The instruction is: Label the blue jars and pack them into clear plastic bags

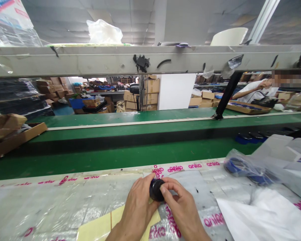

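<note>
A small round black part with a dark blue edge is held above the table, between my two hands. My left hand wraps its left side, with the thumb underneath. The fingertips of my right hand pinch its right side and face. What kind of part it is cannot be made out. Under my left forearm lies a yellow paper sheet on the film-covered tabletop.
Bagged blue parts and white sheets lie to the right. A green conveyor belt runs beyond the table, beneath a grey overhead beam. At the left stands a cardboard box. A person sits across the belt.
</note>
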Demonstrator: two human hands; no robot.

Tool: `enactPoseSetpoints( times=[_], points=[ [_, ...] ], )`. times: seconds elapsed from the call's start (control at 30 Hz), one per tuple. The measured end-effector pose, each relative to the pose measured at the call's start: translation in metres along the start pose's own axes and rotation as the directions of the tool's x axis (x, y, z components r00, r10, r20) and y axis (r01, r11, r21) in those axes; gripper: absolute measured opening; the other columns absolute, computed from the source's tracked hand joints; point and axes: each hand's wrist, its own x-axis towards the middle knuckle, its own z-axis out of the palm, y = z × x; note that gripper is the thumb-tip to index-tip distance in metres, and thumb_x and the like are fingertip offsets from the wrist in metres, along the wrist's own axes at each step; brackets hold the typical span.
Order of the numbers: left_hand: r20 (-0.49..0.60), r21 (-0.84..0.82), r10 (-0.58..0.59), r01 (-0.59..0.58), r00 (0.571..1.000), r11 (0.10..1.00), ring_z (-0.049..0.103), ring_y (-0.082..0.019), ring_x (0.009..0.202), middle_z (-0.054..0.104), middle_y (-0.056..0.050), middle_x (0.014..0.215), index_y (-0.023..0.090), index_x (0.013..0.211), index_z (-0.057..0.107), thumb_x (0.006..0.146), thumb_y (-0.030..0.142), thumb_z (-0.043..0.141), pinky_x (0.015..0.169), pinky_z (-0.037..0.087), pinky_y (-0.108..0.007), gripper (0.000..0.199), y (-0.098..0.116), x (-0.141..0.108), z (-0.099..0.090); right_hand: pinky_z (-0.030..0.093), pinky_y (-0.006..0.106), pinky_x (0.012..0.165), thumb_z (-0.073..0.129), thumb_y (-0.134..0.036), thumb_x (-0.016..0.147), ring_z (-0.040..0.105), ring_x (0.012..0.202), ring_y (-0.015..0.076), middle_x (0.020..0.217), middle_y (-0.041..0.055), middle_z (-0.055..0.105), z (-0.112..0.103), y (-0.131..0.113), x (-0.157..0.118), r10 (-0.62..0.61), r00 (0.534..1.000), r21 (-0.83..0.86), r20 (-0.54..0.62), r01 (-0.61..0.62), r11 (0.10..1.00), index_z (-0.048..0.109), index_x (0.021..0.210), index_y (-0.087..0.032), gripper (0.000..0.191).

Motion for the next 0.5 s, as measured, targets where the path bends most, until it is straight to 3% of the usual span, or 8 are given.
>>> enactPoseSetpoints(
  times=[0.33, 0.5],
  points=[
    [0.003, 0.061, 0.042, -0.043, 0.999, 0.997, 0.063, -0.028, 0.111, 0.065, -0.003, 0.122, 0.030, 0.135, 0.041, 0.077, 0.008, 0.085, 0.105, 0.049, -0.054, 0.076, 0.0031, 0.0024, -0.0017, 0.053, 0.028, 0.075, 0.065, -0.049, 0.086, 0.063, 0.102, 0.0246, 0.115, 0.0079, 0.066, 0.0006, 0.0022, 0.0003, -0.020, 1.000, -0.002, -0.023, 0.020, 1.000, 0.069, 0.079, -0.022, 0.028],
    [0.013, 0.081, 0.044, -0.045, 0.999, 0.996, 0.064, -0.028, 0.111, 0.065, -0.002, 0.123, 0.031, 0.136, 0.040, 0.078, 0.011, 0.086, 0.103, 0.051, -0.054, 0.076, 0.0055, 0.0024, -0.0051, 0.052, 0.032, 0.084, 0.067, -0.052, 0.083, 0.063, 0.107, 0.0266, 0.115, 0.0079, 0.067, -0.0006, 0.0048, 0.0007, 0.031, 0.999, 0.041, -0.023, -0.030, 0.999, 0.069, 0.081, -0.022, 0.031]
  ],
)
